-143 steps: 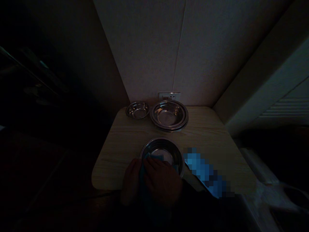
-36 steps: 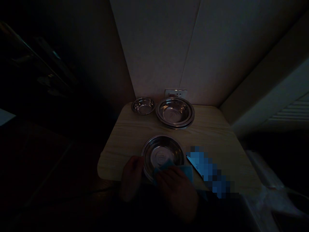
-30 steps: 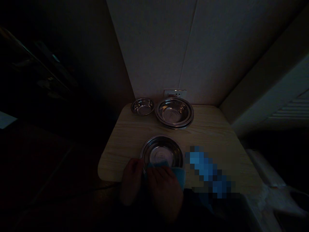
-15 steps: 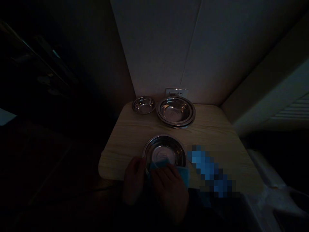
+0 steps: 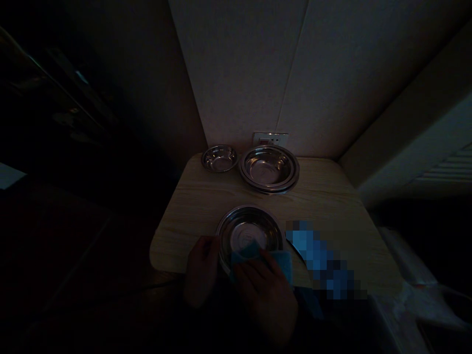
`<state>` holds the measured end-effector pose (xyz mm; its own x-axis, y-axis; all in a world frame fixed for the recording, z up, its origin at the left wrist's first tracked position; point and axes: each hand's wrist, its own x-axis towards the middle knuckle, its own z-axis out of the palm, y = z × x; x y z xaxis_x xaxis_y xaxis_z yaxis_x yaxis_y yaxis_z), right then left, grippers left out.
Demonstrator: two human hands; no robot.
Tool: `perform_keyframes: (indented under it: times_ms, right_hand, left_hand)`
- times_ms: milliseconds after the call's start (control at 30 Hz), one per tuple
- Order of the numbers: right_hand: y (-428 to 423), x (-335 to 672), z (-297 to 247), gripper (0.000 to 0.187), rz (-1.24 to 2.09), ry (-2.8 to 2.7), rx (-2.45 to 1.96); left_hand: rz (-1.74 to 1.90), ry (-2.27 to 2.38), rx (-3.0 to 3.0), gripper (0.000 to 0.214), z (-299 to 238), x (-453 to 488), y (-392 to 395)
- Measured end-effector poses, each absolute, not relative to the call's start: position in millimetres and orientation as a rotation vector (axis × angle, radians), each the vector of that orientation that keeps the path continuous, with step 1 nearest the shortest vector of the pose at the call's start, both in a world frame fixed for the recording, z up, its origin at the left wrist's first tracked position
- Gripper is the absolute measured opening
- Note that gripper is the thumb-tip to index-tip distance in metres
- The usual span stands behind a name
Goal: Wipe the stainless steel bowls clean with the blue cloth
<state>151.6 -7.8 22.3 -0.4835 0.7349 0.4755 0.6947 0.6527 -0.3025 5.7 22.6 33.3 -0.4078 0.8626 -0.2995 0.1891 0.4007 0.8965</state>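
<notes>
Item 1: near bowl [image 5: 236,223], steel, upright on the table [image 5: 184,216]; landmark for all entries.
Item 2: cloth [image 5: 246,250], blue; partly inside the near bowl, partly draped over its near-right rim.
Item 3: small bowl [image 5: 220,158], upright; beyond the near bowl, towards the left, apart from it.
Item 4: stacked bowls [image 5: 269,169], nested; directly beyond the near bowl, apart from it.
Item 5: blue object [image 5: 315,253], masked by pixels, kind unclear; just right of the near bowl.

Progress: judged to be under way, the cloth being in use on the near bowl and not laid aside. Whether the small bowl and stacked bowls are finished with or awaiting attention cannot be told; neither is being handled.

Pose: right hand [image 5: 265,290] reaches in from the near-right of the near bowl, palm down, fingers together and slightly bent, gripping the cloth against the rim. Left hand [image 5: 202,268] stands at the left rim, fingers curled inward, fingertips at the edge; too dark to tell whether it pinches the rim.
</notes>
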Motion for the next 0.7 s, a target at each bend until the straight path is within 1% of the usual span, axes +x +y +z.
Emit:
perform_keyframes:
  times_ms: [100,267,433,700]
  right_hand:
    - [-8,144,20,0.018,0.063,-2.266,-1.105]
    - [-3,168,27,0.017,0.107,-2.353,-1.011]
    - [-2,174,26,0.016,0.115,-2.348,-1.008]
    - [1,150,27,0.013,0.111,-2.352,-1.090]
  left_hand:
    - [1.030,1.851,0.923,0.032,30,3,23]
    - [1.027,1.815,0.910,0.037,23,-1,26]
    - [1.004,1.848,0.885,0.041,29,4,21]
    - [0.952,1.873,0.885,0.031,36,6,1]
